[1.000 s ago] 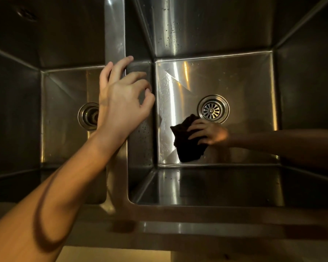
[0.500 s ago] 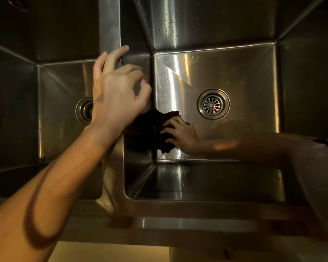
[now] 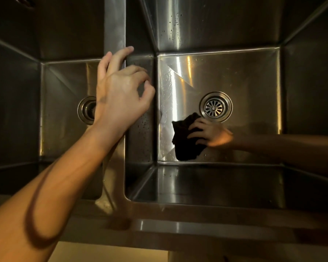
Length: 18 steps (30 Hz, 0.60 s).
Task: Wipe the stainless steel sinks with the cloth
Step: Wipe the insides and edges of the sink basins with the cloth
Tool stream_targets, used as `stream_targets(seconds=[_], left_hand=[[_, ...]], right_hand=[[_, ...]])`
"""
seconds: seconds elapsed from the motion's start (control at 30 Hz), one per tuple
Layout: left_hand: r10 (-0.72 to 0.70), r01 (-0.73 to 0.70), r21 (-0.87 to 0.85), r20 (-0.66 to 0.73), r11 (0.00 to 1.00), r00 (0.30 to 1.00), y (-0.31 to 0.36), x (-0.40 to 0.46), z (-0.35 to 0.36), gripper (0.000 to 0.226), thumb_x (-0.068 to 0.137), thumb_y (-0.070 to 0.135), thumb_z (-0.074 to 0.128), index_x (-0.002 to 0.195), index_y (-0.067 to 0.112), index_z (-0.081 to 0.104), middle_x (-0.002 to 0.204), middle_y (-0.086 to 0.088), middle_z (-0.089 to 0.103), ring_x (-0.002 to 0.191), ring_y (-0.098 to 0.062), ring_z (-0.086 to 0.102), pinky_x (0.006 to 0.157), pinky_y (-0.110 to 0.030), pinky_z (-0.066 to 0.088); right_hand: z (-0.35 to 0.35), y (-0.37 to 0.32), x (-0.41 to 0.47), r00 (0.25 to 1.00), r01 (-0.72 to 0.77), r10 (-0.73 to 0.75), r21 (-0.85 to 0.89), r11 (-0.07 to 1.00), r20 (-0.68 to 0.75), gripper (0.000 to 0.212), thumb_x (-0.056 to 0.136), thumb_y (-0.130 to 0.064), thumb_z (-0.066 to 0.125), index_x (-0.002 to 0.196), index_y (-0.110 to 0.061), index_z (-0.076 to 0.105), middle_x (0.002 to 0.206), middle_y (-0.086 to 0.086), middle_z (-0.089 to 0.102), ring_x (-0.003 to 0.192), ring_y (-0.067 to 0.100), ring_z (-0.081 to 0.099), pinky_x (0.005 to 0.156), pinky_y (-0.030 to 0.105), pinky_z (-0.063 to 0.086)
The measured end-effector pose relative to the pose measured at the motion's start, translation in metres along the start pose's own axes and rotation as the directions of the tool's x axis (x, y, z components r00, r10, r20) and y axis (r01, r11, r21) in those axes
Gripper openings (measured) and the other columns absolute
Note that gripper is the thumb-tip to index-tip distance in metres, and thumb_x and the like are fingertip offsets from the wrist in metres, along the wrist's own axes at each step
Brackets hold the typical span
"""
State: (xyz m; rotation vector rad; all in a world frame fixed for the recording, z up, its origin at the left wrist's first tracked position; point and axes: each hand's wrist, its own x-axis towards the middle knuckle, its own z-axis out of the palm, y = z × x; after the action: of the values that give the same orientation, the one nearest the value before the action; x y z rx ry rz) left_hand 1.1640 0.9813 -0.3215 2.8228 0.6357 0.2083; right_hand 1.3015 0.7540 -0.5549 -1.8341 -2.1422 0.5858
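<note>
2 sinks (image 3: 254, 76), 1 cloth (image 3: 186, 142) under curled right hand (image 3: 212, 134); left hand (image 3: 119, 91) loose.

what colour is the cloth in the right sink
Very dark, near black, in the head view: the cloth under the right hand.

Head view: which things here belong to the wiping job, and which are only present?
Job: dark cloth, right hand pressing it, right sink.
Only present: left sink, both drains, left hand at the divider.
</note>
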Motion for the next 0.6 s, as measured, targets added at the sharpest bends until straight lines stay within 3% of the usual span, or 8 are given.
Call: stream_targets(seconds=[0.13,0.2,0.4,0.5,0.6], left_hand=[[-0.003,0.004,-0.008,0.025,1.000,1.000,0.001,0.000,-0.001,0.030,0.090,0.025,0.046,0.088,0.012,0.073,0.103,0.002,0.070,0.137,-0.015,0.031,0.115,-0.031,0.004],[-0.002,0.002,-0.003,0.022,1.000,1.000,0.001,0.000,-0.001,0.031,0.090,0.025,0.046,0.087,0.012,0.074,0.103,0.002,0.071,0.137,-0.015,0.031,0.115,-0.032,0.004],[0.000,0.000,0.005,0.015,1.000,1.000,-0.002,0.001,0.000,0.032,0.089,0.025,0.045,0.085,0.011,0.074,0.100,0.002,0.071,0.137,-0.016,0.033,0.116,-0.038,0.009],[-0.001,0.001,-0.007,0.022,1.000,1.000,-0.001,0.001,0.001,0.032,0.089,0.025,0.045,0.085,0.011,0.074,0.100,0.001,0.071,0.137,-0.017,0.032,0.116,-0.037,0.008],[-0.001,0.001,0.000,0.019,1.000,1.000,-0.002,0.001,0.000,0.031,0.088,0.025,0.045,0.084,0.012,0.074,0.100,0.002,0.072,0.137,-0.017,0.033,0.116,-0.038,0.009]], right_hand=[[0.007,-0.025,0.019,0.902,-0.405,0.411,0.074,0.911,-0.129,0.037,0.077,-0.029,0.073,0.113,-0.021,0.067,0.119,0.006,0.059,0.113,0.031,0.051,0.075,0.042,0.052],[0.013,-0.042,0.033,0.860,-0.486,0.493,0.087,0.870,-0.132,0.039,0.077,-0.032,0.072,0.114,-0.023,0.065,0.120,0.004,0.058,0.113,0.030,0.049,0.077,0.039,0.049],[0.032,-0.079,0.067,0.921,-0.387,0.389,0.062,0.920,-0.035,0.040,0.077,-0.039,0.069,0.114,-0.028,0.062,0.119,-0.001,0.054,0.111,0.024,0.047,0.068,0.035,0.052],[0.036,-0.081,0.064,0.938,-0.339,0.343,0.070,0.938,-0.052,0.039,0.077,-0.038,0.070,0.113,-0.027,0.063,0.117,-0.001,0.056,0.109,0.024,0.051,0.062,0.032,0.052],[0.036,-0.070,0.046,0.989,-0.144,0.145,0.005,0.989,-0.006,0.039,0.075,-0.036,0.073,0.112,-0.027,0.065,0.117,0.000,0.060,0.106,0.025,0.056,0.057,0.031,0.052]])
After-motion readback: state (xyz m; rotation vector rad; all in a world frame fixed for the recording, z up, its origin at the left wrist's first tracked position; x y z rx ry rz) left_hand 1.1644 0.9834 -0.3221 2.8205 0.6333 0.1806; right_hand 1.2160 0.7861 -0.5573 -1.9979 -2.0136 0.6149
